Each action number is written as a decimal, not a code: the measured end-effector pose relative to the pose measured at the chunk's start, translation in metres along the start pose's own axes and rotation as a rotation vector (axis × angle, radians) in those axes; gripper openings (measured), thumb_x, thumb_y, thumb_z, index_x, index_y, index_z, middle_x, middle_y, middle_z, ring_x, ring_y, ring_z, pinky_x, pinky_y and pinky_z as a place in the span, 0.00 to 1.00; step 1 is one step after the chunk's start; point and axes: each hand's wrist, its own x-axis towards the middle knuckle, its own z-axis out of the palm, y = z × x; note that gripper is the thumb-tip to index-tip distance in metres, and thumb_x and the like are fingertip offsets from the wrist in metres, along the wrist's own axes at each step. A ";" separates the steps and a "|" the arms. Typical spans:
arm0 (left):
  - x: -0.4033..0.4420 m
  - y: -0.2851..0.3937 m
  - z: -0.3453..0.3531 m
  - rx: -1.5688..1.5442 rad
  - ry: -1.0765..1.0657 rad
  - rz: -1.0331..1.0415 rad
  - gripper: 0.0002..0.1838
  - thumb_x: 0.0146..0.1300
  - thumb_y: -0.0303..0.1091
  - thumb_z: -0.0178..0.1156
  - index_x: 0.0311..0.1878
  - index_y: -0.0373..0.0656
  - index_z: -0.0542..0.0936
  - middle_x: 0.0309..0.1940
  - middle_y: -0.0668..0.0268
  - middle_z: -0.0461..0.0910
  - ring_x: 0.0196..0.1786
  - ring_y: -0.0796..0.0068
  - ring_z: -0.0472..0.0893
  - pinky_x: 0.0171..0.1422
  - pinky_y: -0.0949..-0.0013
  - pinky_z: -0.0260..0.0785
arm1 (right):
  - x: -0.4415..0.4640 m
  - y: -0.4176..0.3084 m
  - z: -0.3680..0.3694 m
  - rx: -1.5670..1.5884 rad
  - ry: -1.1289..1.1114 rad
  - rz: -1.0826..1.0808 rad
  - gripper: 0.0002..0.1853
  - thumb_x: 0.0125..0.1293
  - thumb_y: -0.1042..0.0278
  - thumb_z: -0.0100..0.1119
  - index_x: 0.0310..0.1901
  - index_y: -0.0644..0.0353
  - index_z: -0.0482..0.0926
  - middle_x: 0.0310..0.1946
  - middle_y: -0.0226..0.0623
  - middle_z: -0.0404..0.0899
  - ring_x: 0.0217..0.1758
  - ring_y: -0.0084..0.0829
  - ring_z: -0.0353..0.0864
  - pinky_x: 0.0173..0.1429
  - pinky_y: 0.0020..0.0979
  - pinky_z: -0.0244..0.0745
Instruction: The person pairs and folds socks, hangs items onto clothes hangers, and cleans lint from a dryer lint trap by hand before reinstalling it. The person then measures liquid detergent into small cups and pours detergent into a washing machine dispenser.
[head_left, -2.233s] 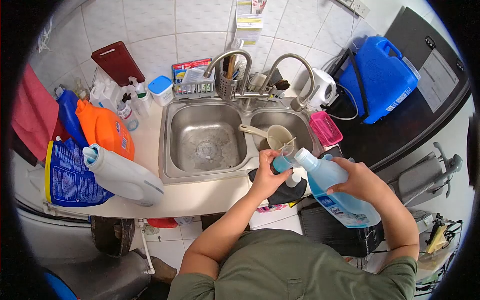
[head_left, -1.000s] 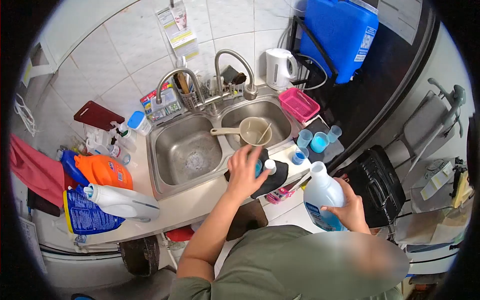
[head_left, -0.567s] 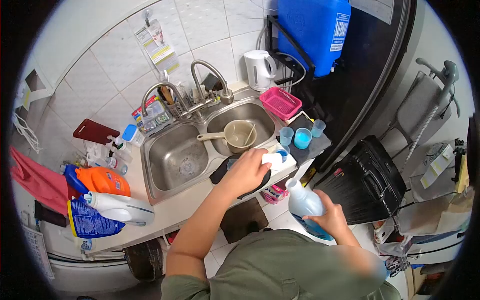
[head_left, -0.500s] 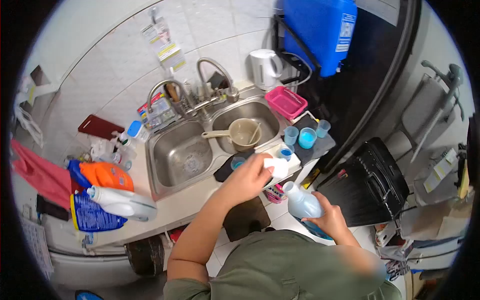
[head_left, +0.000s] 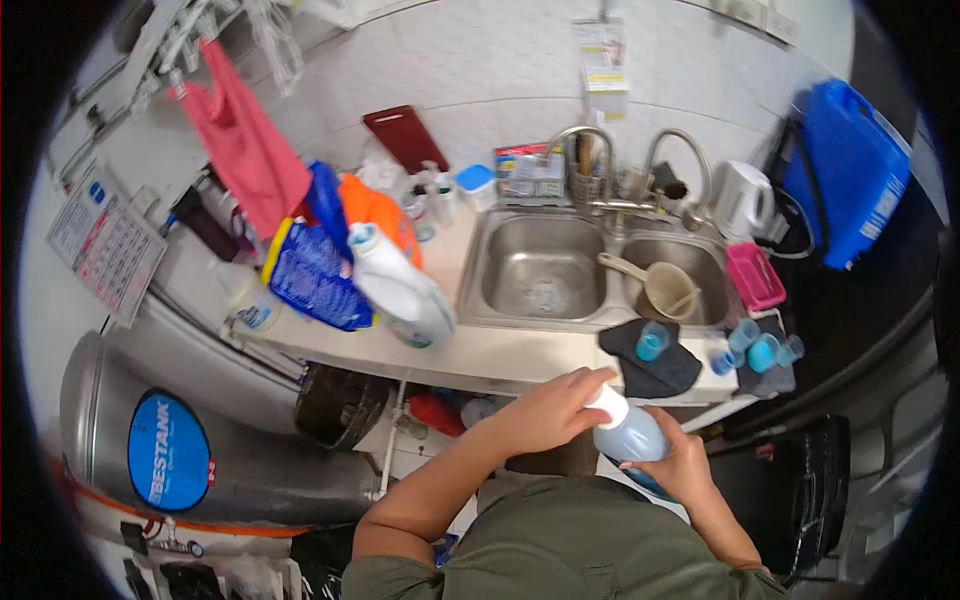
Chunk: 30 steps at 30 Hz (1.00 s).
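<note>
My left hand (head_left: 560, 408) is closed, its fingers around a white cap (head_left: 607, 406) at the top of a bottle (head_left: 632, 440). The bottle is translucent, holds pale blue liquid and leans towards my left hand. My right hand (head_left: 684, 462) is wrapped around its body, in front of my green shirt. Whether the cap is threaded on cannot be seen. Beyond my hands, a clear cup (head_left: 652, 342) with blue liquid stands on a dark cloth (head_left: 655, 375) at the counter edge. Several more cups, including one with bright blue liquid (head_left: 763, 353), stand to its right.
Behind the counter edge is a double steel sink (head_left: 500, 318), with a beige dipper (head_left: 668, 290) in the right basin. A white detergent bottle (head_left: 405, 290) and a blue bag (head_left: 320, 280) stand at left. A pink basket (head_left: 755, 277) and white kettle (head_left: 742, 200) are at right.
The white cap, held apart from the bottle before, is now at its mouth in my left hand. My hands have come together. The view has swung left, bringing a steel tank into sight.
</note>
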 end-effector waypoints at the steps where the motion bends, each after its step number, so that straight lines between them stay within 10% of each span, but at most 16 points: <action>1: -0.014 -0.020 -0.011 0.103 0.128 0.017 0.23 0.70 0.35 0.57 0.64 0.36 0.68 0.55 0.47 0.75 0.54 0.50 0.78 0.55 0.56 0.70 | 0.009 -0.012 0.007 0.017 0.015 -0.044 0.43 0.38 0.60 0.85 0.60 0.60 0.75 0.44 0.52 0.84 0.47 0.46 0.87 0.49 0.39 0.82; 3: -0.039 -0.059 -0.033 0.311 0.371 0.067 0.25 0.70 0.29 0.54 0.69 0.36 0.64 0.58 0.50 0.72 0.58 0.56 0.75 0.59 0.60 0.68 | 0.027 -0.042 0.017 0.068 0.031 -0.094 0.45 0.34 0.63 0.86 0.59 0.60 0.75 0.47 0.51 0.84 0.50 0.45 0.86 0.52 0.38 0.82; 7: -0.074 -0.034 -0.080 -0.505 0.724 0.060 0.20 0.69 0.28 0.57 0.63 0.36 0.70 0.47 0.54 0.71 0.39 0.64 0.73 0.46 0.70 0.69 | 0.069 -0.110 0.046 0.111 0.112 -0.145 0.45 0.35 0.63 0.86 0.60 0.59 0.75 0.49 0.49 0.84 0.50 0.42 0.87 0.53 0.37 0.82; 12: -0.052 0.009 -0.194 0.136 0.468 0.085 0.22 0.64 0.46 0.67 0.46 0.36 0.73 0.37 0.54 0.75 0.37 0.60 0.77 0.40 0.64 0.70 | 0.122 -0.165 0.077 -0.040 0.264 -0.306 0.47 0.35 0.62 0.86 0.62 0.58 0.74 0.49 0.47 0.84 0.49 0.40 0.87 0.51 0.37 0.83; 16: 0.001 0.004 -0.286 0.080 0.069 0.120 0.23 0.66 0.43 0.64 0.56 0.36 0.73 0.42 0.55 0.78 0.44 0.66 0.80 0.48 0.68 0.73 | 0.185 -0.177 0.088 0.029 0.472 -0.353 0.45 0.35 0.61 0.85 0.61 0.58 0.76 0.49 0.45 0.85 0.49 0.37 0.87 0.52 0.35 0.82; 19: 0.027 -0.015 -0.322 0.757 0.251 0.168 0.35 0.66 0.43 0.63 0.70 0.33 0.64 0.55 0.51 0.72 0.49 0.64 0.77 0.54 0.67 0.72 | 0.251 -0.171 0.114 0.149 0.576 -0.338 0.45 0.37 0.60 0.85 0.61 0.59 0.75 0.50 0.47 0.84 0.51 0.38 0.86 0.54 0.36 0.81; 22: 0.022 0.001 -0.330 0.581 0.411 0.083 0.37 0.66 0.41 0.63 0.72 0.32 0.62 0.56 0.52 0.71 0.47 0.64 0.76 0.54 0.67 0.71 | 0.315 -0.165 0.161 0.260 0.649 -0.318 0.46 0.39 0.58 0.85 0.62 0.60 0.74 0.52 0.49 0.83 0.52 0.40 0.85 0.56 0.38 0.80; 25: 0.002 -0.004 -0.326 0.514 0.516 0.106 0.10 0.67 0.30 0.58 0.45 0.34 0.78 0.36 0.59 0.76 0.39 0.69 0.76 0.44 0.69 0.69 | 0.378 -0.153 0.223 0.409 0.705 -0.307 0.46 0.41 0.57 0.84 0.64 0.60 0.72 0.52 0.51 0.82 0.51 0.43 0.85 0.54 0.40 0.80; 30: -0.031 -0.011 -0.287 0.511 0.752 -0.140 0.08 0.69 0.26 0.56 0.33 0.33 0.74 0.26 0.58 0.72 0.32 0.60 0.74 0.37 0.60 0.64 | 0.427 -0.138 0.306 0.558 0.510 -0.189 0.44 0.48 0.54 0.79 0.66 0.54 0.67 0.50 0.55 0.81 0.50 0.55 0.83 0.49 0.44 0.81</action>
